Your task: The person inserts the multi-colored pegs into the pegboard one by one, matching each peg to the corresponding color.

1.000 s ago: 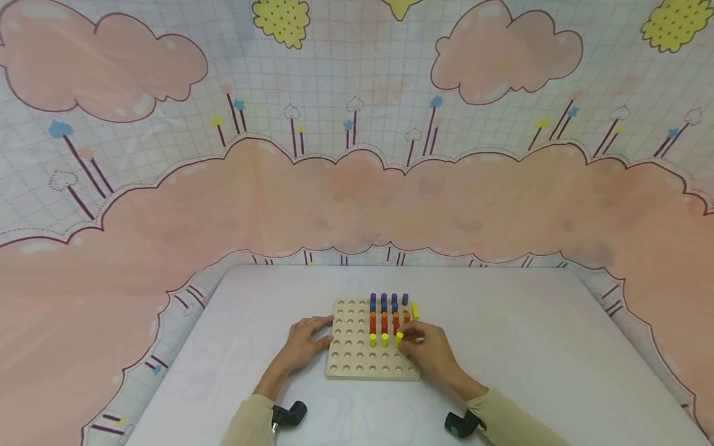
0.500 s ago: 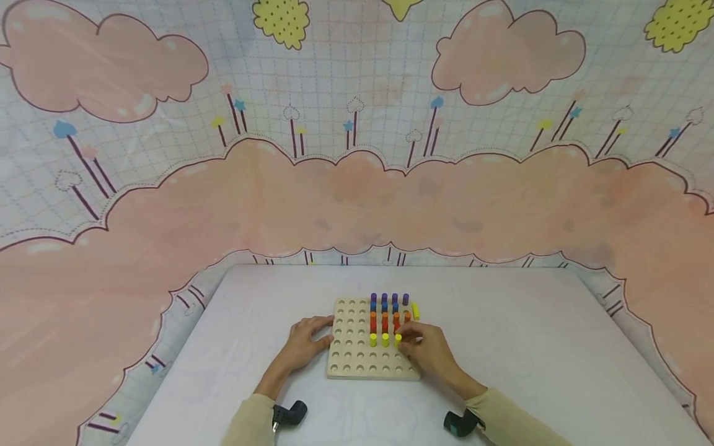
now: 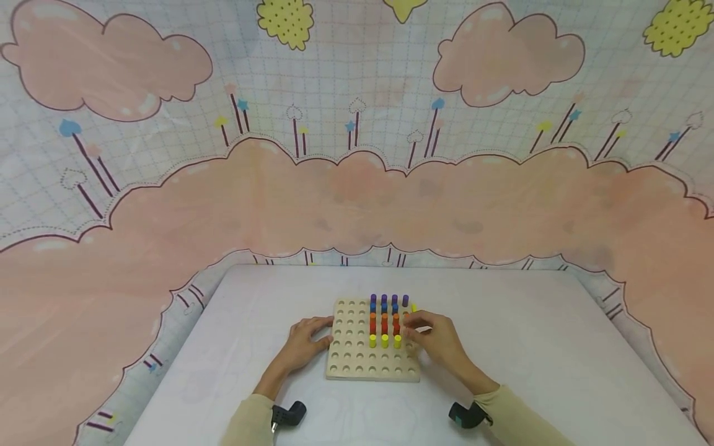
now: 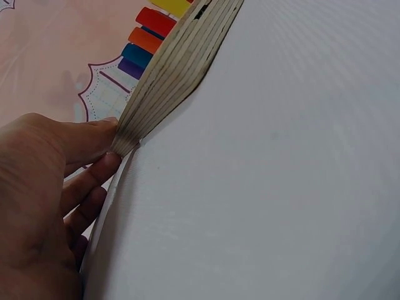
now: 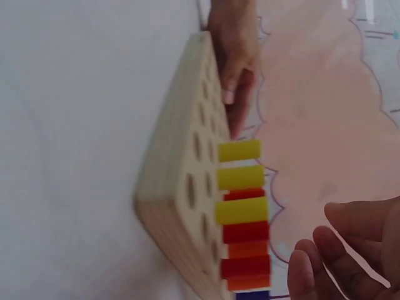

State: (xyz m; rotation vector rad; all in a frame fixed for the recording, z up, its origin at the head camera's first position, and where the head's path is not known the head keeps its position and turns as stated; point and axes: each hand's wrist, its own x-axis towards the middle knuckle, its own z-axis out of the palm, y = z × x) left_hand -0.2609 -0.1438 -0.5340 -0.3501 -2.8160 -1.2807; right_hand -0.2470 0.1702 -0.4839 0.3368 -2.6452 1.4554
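Note:
A wooden pegboard (image 3: 357,373) with rows of round holes lies on the white table. Purple, blue, orange, red and yellow pegs stand in its right part; the frontmost row holds yellow pegs (image 3: 385,341). My left hand (image 3: 302,344) rests at the board's left edge, thumb and fingers touching its side in the left wrist view. Just right of the pegs hovers my right hand (image 3: 437,337), its thumb and fingers apart with nothing between them in the right wrist view. Beyond that hand, a loose yellow peg (image 3: 414,308) shows only in part at the board's far right.
The white table (image 3: 530,334) spreads around the board. Behind it hangs a cloth (image 3: 357,204) printed with clouds. A black wrist camera (image 3: 289,414) sits by the left sleeve, and another black camera (image 3: 467,415) by the right sleeve.
My right hand has let go of the third yellow peg, now upright in its hole, and has moved up and slightly right. The left hand stays at the board's edge.

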